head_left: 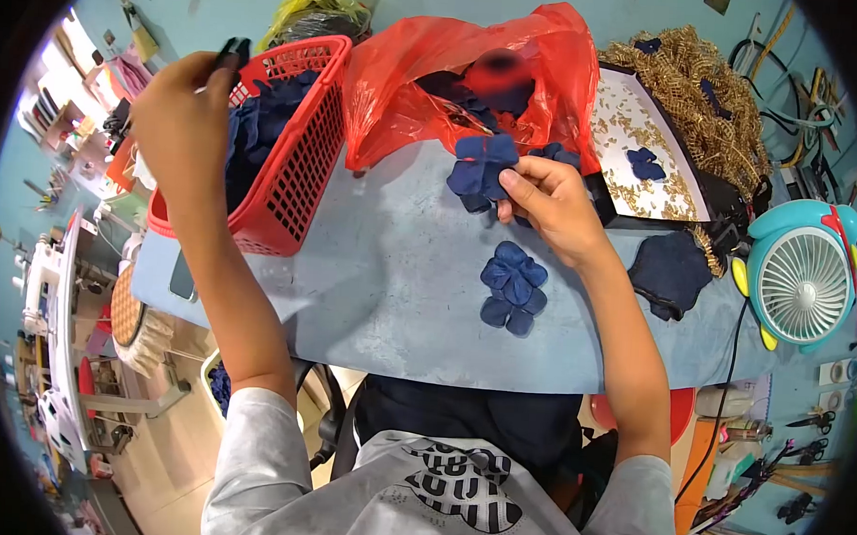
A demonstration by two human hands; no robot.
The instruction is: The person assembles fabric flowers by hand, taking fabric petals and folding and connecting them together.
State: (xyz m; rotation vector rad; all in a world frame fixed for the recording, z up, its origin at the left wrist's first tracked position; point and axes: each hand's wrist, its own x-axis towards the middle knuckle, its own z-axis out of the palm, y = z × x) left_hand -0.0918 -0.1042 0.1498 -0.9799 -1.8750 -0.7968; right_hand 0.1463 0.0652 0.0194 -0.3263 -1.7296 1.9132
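My right hand (546, 201) pinches a dark blue fabric flower (481, 167) by its edge, above the table and in front of a red plastic bag (388, 94). My left hand (192, 95) is raised over the left side of a red basket (294, 180), its fingers closed on a small dark object (232, 53) that I cannot make out. Dark blue fabric pieces (251, 131) fill the basket. Two blue flowers (514, 281) lie partly overlapped on the table (389, 294) below my right hand.
A white tray (612, 108) with gold bits and a blue flower stands at the right, beside gold trim (721, 137). Dark cloth (672, 269) and a teal fan (804, 274) are at the right edge. A phone-like object (181, 278) lies at the left edge.
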